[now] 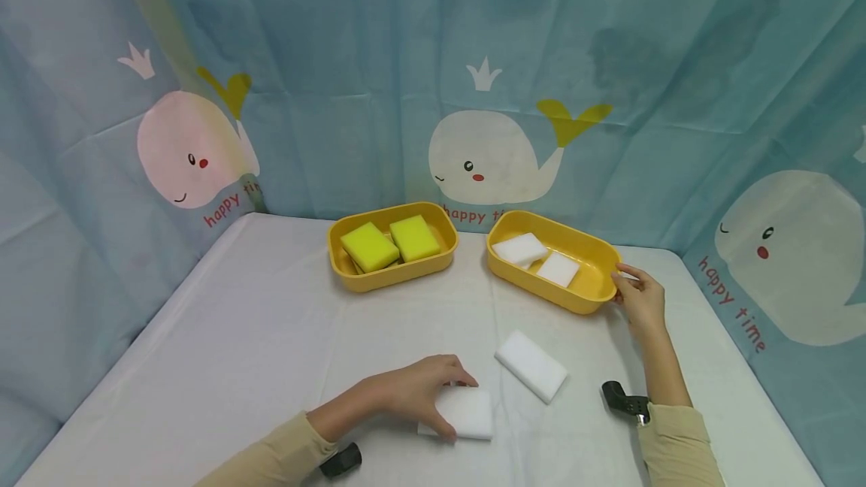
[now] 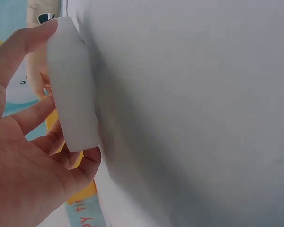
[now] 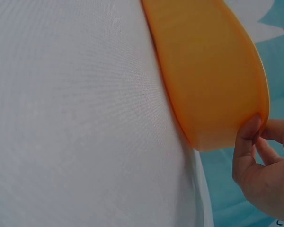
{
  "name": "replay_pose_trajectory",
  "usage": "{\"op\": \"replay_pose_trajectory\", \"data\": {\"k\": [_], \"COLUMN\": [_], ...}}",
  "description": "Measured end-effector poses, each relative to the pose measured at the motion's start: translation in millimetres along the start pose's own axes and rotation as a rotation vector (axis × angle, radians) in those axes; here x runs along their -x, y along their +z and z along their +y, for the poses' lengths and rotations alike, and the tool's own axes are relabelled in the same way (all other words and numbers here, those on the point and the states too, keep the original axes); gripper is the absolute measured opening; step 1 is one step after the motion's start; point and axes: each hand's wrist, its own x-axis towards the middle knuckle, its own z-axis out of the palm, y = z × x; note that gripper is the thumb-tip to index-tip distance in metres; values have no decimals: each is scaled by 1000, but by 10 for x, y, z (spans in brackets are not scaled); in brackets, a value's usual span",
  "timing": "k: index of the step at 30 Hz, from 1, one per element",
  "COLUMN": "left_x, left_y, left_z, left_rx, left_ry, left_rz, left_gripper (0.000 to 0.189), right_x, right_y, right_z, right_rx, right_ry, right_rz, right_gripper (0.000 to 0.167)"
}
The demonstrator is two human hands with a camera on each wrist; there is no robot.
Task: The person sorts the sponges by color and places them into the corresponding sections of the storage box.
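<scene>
My left hand (image 1: 429, 393) holds a white sponge (image 1: 467, 413) at the front of the table, thumb at one edge and fingers at the opposite one. The left wrist view shows this sponge (image 2: 73, 90) edge-on within the left hand (image 2: 38, 156). At the back right, my right hand (image 1: 641, 303) pinches the rim of a yellow tray (image 1: 541, 295) at its right end. Two white sponges (image 1: 519, 249) lie inside that tray. In the right wrist view, thumb and fingers of the right hand (image 3: 267, 165) meet on the rim of the tray (image 3: 208, 80).
Another white sponge (image 1: 532, 365) lies on the white tablecloth (image 1: 223, 367) between the hands. A second yellow tray (image 1: 406, 271) at the back holds yellow sponges (image 1: 370, 246). A blue whale-print curtain (image 1: 352, 134) hangs behind the table.
</scene>
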Motion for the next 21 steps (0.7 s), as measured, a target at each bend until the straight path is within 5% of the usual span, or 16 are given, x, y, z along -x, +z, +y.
{"op": "replay_pose_trajectory", "data": {"k": [21], "left_x": [-159], "left_y": [-265], "left_z": [71], "left_rx": [26], "left_ry": [-48], "left_rz": [42], "left_gripper": [66], "right_x": [-6], "right_y": [3], "right_z": [-1], "right_rx": [-4], "right_ry": [8], "right_rz": [1], "right_gripper": [50]}}
